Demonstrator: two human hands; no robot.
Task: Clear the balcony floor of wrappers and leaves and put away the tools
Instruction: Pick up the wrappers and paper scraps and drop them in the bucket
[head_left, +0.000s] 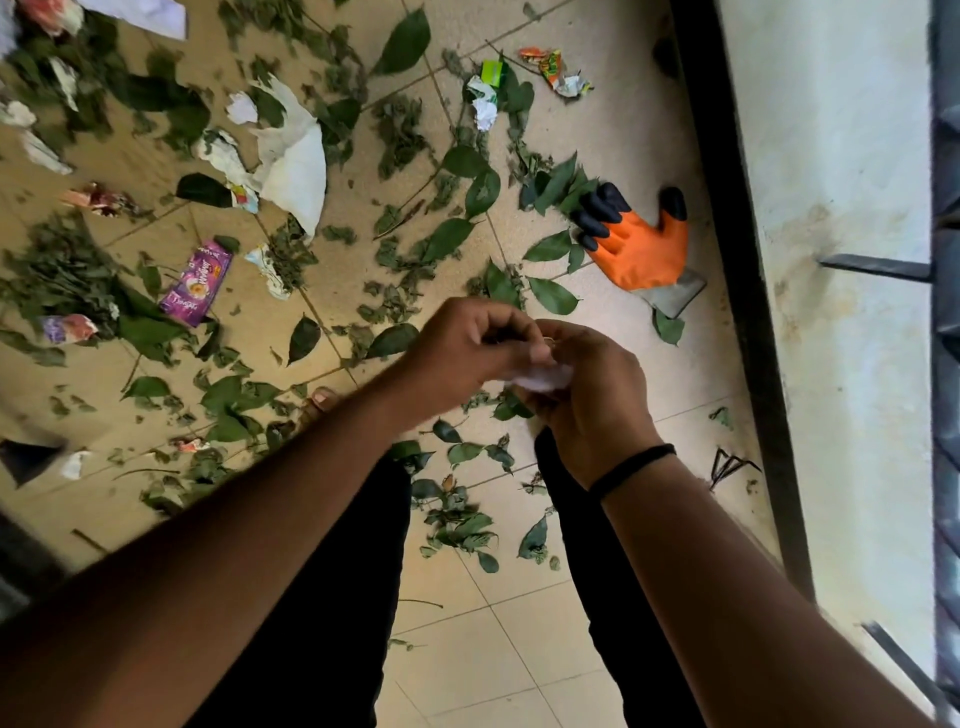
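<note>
Between your fingertips, a small white scrap (540, 376) is pinched by both your left hand (467, 348) and your right hand (587, 400), fingers curled around it. You appear to be early in gathering litter; next, bag it and reach beyond your fingers for the purple wrapper (196, 283), whose writing is too blurred to read. An orange glove (636, 244) lies ahead, untouched.

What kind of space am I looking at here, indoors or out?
Most likely a balcony: a tiled floor strewn with leaves and wrappers, a low whitewashed wall with metal railing bars beyond, and an orange work glove.
</note>
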